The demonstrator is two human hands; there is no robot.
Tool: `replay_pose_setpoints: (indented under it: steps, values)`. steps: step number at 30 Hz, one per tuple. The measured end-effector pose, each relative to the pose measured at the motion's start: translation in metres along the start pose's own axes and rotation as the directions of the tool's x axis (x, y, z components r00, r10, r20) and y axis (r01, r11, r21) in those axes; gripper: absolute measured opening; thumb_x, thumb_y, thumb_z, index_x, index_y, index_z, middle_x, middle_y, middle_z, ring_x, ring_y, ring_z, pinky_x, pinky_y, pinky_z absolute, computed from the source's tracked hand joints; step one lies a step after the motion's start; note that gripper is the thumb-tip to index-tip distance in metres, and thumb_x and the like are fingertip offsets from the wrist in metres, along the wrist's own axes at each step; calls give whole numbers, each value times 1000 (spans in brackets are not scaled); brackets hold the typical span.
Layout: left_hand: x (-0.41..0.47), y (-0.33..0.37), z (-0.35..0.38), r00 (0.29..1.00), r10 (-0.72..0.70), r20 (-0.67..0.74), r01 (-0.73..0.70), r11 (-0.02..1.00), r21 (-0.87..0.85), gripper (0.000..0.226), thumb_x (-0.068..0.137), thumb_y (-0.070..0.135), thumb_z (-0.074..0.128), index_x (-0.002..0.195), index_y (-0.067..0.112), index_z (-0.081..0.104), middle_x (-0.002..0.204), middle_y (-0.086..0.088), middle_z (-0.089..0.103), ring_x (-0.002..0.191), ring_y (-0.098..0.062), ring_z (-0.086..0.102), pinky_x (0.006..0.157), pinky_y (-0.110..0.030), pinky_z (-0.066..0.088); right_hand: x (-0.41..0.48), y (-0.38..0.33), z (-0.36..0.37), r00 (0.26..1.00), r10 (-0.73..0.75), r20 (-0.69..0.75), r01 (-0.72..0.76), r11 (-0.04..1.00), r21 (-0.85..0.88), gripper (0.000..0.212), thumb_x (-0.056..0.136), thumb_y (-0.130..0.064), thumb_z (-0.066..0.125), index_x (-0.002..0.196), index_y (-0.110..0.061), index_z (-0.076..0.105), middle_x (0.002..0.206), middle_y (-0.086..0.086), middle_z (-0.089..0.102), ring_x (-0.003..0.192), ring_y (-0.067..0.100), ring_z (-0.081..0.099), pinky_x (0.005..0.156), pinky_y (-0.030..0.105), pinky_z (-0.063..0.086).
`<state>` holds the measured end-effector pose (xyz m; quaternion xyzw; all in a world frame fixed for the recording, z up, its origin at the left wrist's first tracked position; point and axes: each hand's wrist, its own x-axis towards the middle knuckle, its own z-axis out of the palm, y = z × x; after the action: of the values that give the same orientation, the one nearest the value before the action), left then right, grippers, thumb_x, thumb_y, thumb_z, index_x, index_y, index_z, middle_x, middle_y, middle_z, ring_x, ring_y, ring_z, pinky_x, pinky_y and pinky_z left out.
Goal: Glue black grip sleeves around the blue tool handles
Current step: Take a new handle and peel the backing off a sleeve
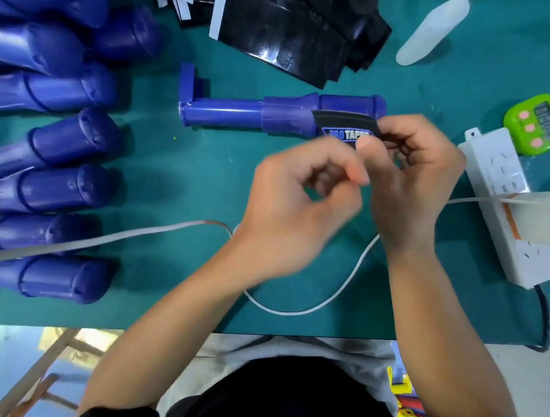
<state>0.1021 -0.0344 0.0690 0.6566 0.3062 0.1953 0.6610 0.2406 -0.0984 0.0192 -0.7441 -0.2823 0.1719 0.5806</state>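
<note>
Low in the middle of the frame, a white cable (294,312) curls on the green table (168,189). Just above it, the left hand (299,206) is blurry with its fingers curled. You cannot tell if it holds anything. The right hand (417,172) pinches the black grip sleeve (342,125). The sleeve lies against the blue tool handle (260,113), which rests flat in the middle of the frame. More blue handles (54,188) lie at the left. A pile of black sleeves (303,27) sits at the top.
</note>
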Motion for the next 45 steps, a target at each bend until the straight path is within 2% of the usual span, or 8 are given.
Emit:
replay_pose_setpoints:
  steps: [3, 9, 14, 17, 28, 35, 39, 45]
  values:
    - [21, -4, -19, 955, -110, -274, 72, 987, -143, 31, 82, -11, 57, 85, 17, 68, 72, -7, 56, 69, -19, 44, 63, -24, 35, 3, -2, -3, 1000, 7, -26, -5, 999, 49, 24, 88, -3, 73, 93, -26, 70, 74, -22, 69, 66, -3, 59, 65, 15, 47]
    - [26, -21, -108, 612, 239, -754, -7, 955, 297, 32, 81, -2, 54, 90, 23, 70, 83, 18, 66, 79, -2, 57, 77, -23, 44, -2, 0, -1, 996, -91, 0, 91, 995, 35, 31, 87, -6, 76, 92, -36, 70, 72, -22, 66, 63, 2, 53, 61, 17, 43]
    - [29, -23, -48, 928, 329, -173, -234, 879, 416, 28, 92, 4, 70, 113, 23, 73, 108, 15, 72, 102, -6, 68, 94, -29, 51, -6, 8, -2, 928, -354, 117, 358, 933, -24, 26, 81, 19, 69, 90, -4, 77, 90, 4, 70, 84, 15, 68, 77, 28, 52]
    - [34, -32, -38, 974, 226, 27, -223, 927, 301, 34, 90, 5, 73, 115, 28, 73, 110, 20, 73, 104, -5, 70, 95, -21, 48, -4, 9, -2, 920, -369, 131, 380, 922, -77, 32, 76, 24, 64, 87, -3, 79, 94, 1, 70, 84, 31, 69, 77, 48, 55]
    - [21, -65, -22, 781, 620, -77, -430, 623, 654, 17, 87, 18, 88, 101, 10, 84, 101, -2, 80, 91, -23, 77, 80, -37, 59, -3, 11, 6, 937, -71, 341, 91, 995, -44, 37, 81, 12, 63, 94, -21, 72, 84, -2, 72, 72, 23, 64, 68, 29, 51]
    - [19, -57, -22, 936, 331, -119, -267, 889, 372, 37, 76, 24, 93, 109, 16, 78, 85, 8, 69, 79, -1, 59, 81, -19, 48, 10, 10, -6, 711, 108, 695, -218, 973, 72, 29, 101, 1, 51, 100, -16, 74, 94, 0, 77, 85, 29, 73, 74, 43, 59]
    - [22, -52, -23, 996, 77, -55, -79, 996, -39, 24, 70, 25, 90, 76, 24, 66, 65, 8, 59, 59, -22, 53, 61, -32, 43, 6, 12, -4, 587, 209, 782, -408, 911, 63, 15, 100, -19, 65, 88, -10, 70, 72, 9, 73, 61, 21, 67, 59, 32, 54]
    - [26, -50, -25, 964, -89, -250, 48, 985, -163, 26, 85, 11, 81, 66, 18, 64, 56, 10, 47, 55, -6, 38, 57, -18, 32, 3, 13, 3, 763, 91, 640, -328, 908, 262, 47, 107, -45, 56, 95, -2, 68, 85, 18, 62, 83, 23, 57, 79, 39, 44]
